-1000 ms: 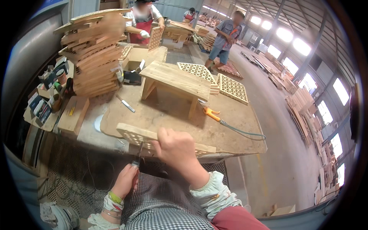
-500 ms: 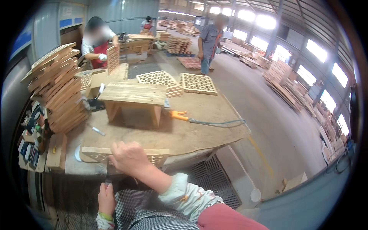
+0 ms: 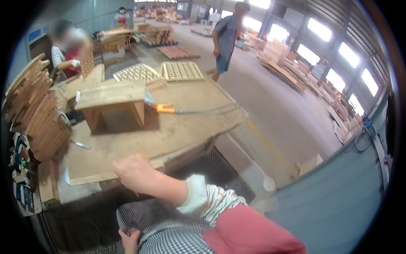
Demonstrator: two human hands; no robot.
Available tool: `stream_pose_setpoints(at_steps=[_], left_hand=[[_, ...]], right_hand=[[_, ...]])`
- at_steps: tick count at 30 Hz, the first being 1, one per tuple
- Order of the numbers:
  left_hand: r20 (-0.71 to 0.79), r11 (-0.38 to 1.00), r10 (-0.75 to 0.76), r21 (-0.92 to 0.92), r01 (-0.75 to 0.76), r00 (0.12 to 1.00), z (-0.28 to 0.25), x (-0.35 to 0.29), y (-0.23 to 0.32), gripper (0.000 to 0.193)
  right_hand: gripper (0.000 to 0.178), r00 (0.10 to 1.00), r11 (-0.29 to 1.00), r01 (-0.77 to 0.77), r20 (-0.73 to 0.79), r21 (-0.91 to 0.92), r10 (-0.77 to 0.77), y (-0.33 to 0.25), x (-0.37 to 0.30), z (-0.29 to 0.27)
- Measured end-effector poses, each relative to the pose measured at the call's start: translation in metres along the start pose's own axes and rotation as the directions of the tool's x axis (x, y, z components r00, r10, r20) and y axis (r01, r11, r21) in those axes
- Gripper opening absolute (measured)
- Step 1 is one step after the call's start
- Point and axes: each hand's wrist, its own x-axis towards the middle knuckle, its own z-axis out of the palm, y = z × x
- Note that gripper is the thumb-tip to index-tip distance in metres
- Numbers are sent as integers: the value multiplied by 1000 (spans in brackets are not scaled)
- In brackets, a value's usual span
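Note:
Along the bench's near edge stands a pale wooden panel [image 3: 95,178], seen mostly as its narrow top edge. My right hand [image 3: 137,172] is closed over the middle of that edge, hiding part of it. Low in front of the checked apron [image 3: 169,230] is my left hand [image 3: 130,239], its fingers curled. Whatever lies in them is too dark and small to make out. Farther in on the bench, a bench-like wooden piece [image 3: 112,95] stands on two board legs. An orange-handled air gun [image 3: 164,108] with a hose rests to its right.
Lattice panels [image 3: 182,71] lie at the bench's far side. A tall stack of boards [image 3: 42,114] leans at the left, near a pale marker-like stick [image 3: 80,144]. One co-worker [image 3: 69,53] handles a lattice panel; another person [image 3: 226,38] stands beyond the bench.
The view has swung right, shifting the bench leftward. My left hand has dropped toward my apron; the dark-handled tool it held no longer shows clearly. My right hand stays at the panel.

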Motion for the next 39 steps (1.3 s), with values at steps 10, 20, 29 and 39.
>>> stream_pose_setpoints(at_steps=[10, 20, 29, 39], left_hand=[[11, 978, -88, 188, 84, 996, 13, -15, 46, 83], [243, 986, -24, 167, -17, 970, 8, -45, 85, 109], [66, 962, 91, 253, -105, 994, 14, -21, 39, 103], [154, 976, -22, 218, -12, 988, -7, -33, 64, 106]], right_hand=[[10, 995, 995, -102, -21, 11, 102, -15, -25, 3], [5, 997, 995, -78, 9, -69, 78, -21, -34, -1], [16, 958, 975, -218, 181, -48, 223, -35, -32, -24], [17, 943, 977, -128, 283, -172, 173, -42, -4, -32]])
